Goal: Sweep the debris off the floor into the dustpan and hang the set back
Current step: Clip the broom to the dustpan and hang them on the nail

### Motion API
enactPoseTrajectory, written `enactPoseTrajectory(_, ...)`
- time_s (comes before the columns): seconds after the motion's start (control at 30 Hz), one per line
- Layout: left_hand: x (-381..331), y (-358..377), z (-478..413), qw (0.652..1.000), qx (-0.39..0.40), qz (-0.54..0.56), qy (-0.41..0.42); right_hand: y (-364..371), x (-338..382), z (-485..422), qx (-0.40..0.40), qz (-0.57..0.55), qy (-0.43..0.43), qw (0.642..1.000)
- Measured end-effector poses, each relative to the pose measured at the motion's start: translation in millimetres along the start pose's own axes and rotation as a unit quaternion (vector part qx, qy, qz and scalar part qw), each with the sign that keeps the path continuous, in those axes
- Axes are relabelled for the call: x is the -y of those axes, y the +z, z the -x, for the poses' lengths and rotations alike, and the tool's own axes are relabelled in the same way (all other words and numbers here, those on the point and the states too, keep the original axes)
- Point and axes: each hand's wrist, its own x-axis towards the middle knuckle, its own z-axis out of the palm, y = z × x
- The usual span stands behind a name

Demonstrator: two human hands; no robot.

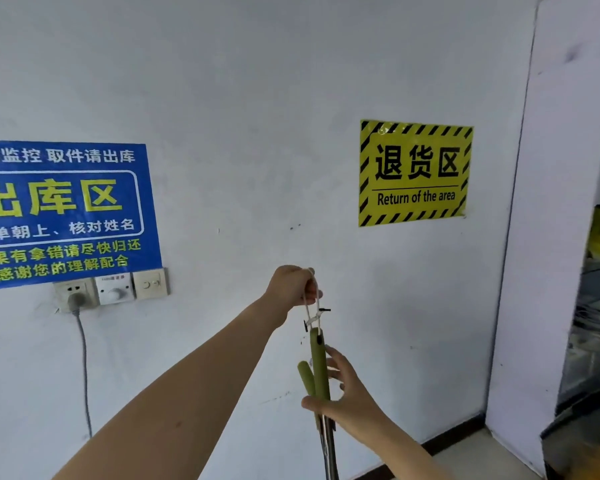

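Observation:
Two olive-green handles (317, 362) of the broom and dustpan set stand upright together in front of the white wall, on metal poles (329, 448) that run down out of view. A white string loop (313, 306) is tied to the top of the taller handle. My left hand (291, 285) pinches this loop above the handles. My right hand (343, 389) wraps loosely around both handles lower down, fingers partly spread. A small black hook (324, 310) sticks out of the wall just beside the string. The broom head and dustpan are out of view.
A blue sign (59, 213) and a row of sockets and switches (113, 289) with a grey cable (84, 368) lie on the wall to the left. A yellow "Return of the area" sign (414, 173) hangs upper right. A white partition (555, 237) and shelving stand at right.

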Motion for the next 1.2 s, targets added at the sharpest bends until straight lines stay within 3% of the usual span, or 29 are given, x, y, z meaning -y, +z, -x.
enactPoseTrajectory(0.13,23,11,-49,0.999,0.008,-0.034,0.011,-25,46,-62,-0.075,-0.082,-0.046,0.993)
enactPoseTrajectory(0.4,22,-2,-174,0.994,0.001,-0.099,0.039,-39,85,-216,-0.159,-0.046,-0.113,0.98)
enactPoseTrajectory(0.57,16,-15,-238,0.991,-0.01,-0.118,0.055,-39,89,-287,-0.135,-0.083,-0.085,0.984)
enactPoseTrajectory(0.73,12,-30,-292,0.989,-0.006,-0.14,0.045,-53,91,-337,-0.168,-0.082,-0.079,0.979)
enactPoseTrajectory(0.97,-8,-48,-358,0.99,-0.025,-0.123,0.066,-70,105,-417,-0.134,-0.1,-0.121,0.978)
enactPoseTrajectory(1.13,-8,-49,-404,0.992,-0.042,-0.112,0.042,-84,100,-473,-0.124,-0.094,-0.117,0.981)
enactPoseTrajectory(1.2,-9,-45,-420,0.997,-0.05,-0.06,0.019,-93,92,-495,-0.134,-0.102,-0.098,0.981)
